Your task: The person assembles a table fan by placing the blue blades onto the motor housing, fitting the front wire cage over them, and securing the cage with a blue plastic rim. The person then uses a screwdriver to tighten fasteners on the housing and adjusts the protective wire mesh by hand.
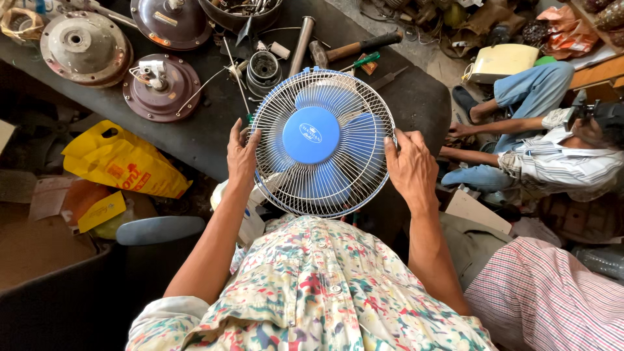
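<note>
A table fan (323, 142) with blue blades, a blue centre cap and a white wire guard faces up toward me, over the edge of a dark workbench (416, 97). My left hand (242, 155) grips the guard's left rim, fingers curled over the wires. On the opposite rim my right hand (409, 168) holds the guard the same way. The fan's white base (250, 218) shows partly below the guard, near my patterned shirt.
On the bench lie brown ceiling-fan motor housings (161, 88), a hammer (354, 49), a metal pipe (301, 44) and small parts. A yellow bag (120, 161) lies at left. A seated person in a striped shirt (559, 166) works at right; another person's checked sleeve (552, 299) is close by.
</note>
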